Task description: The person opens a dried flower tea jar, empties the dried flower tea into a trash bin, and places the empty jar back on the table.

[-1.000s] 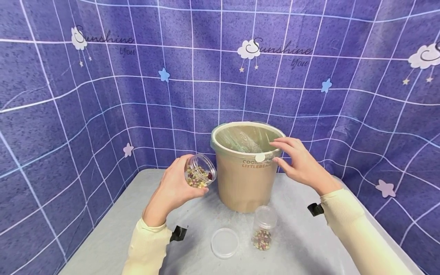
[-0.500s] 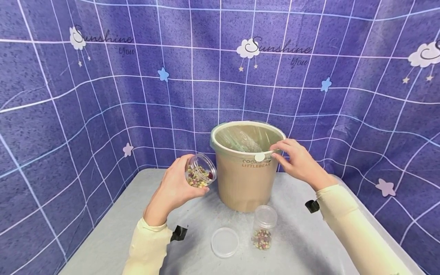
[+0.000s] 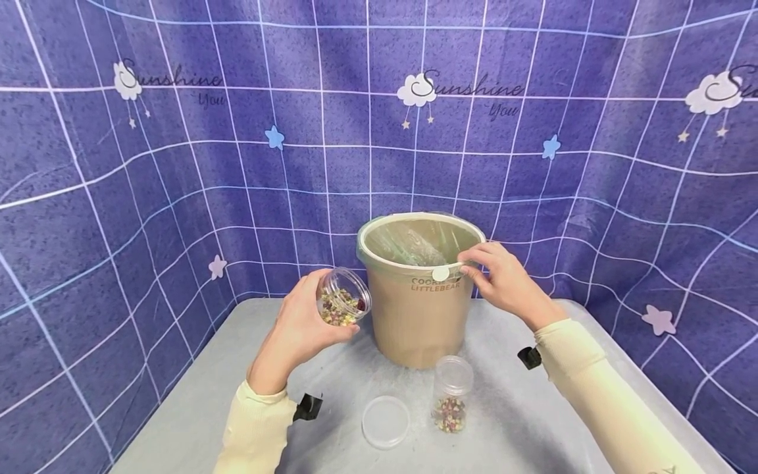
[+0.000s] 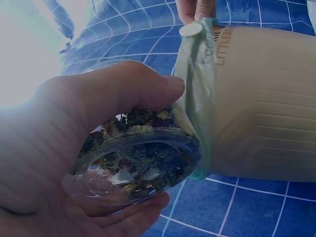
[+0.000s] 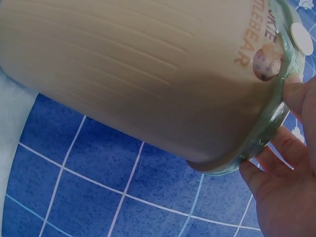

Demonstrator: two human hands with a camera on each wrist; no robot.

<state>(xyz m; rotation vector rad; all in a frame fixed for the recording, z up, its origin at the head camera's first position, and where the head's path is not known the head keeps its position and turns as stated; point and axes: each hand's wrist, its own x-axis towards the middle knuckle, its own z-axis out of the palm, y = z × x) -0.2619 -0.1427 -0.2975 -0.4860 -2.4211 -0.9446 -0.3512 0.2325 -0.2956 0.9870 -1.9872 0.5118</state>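
My left hand grips a clear plastic jar, tilted with its mouth toward the bin. Dried flower buds and petals lie along the jar's lower side. Just right of it stands a beige trash bin, lined with a thin greenish plastic bag folded over the rim. My right hand pinches the bin's right front rim and bag between thumb and fingers. In the right wrist view the thumb lies on the outer side of the rim; some fingertips are hidden behind it.
A second clear jar with dried flowers stands in front of the bin. A round translucent lid lies flat to its left. All this is on a grey table, with a purple-blue grid cloth hanging behind and at the sides.
My right hand has come down and left onto the bin's rim, its thumb and fingers closing there. The left hand with the tilted jar stays nearly still. The head view has shifted slightly.
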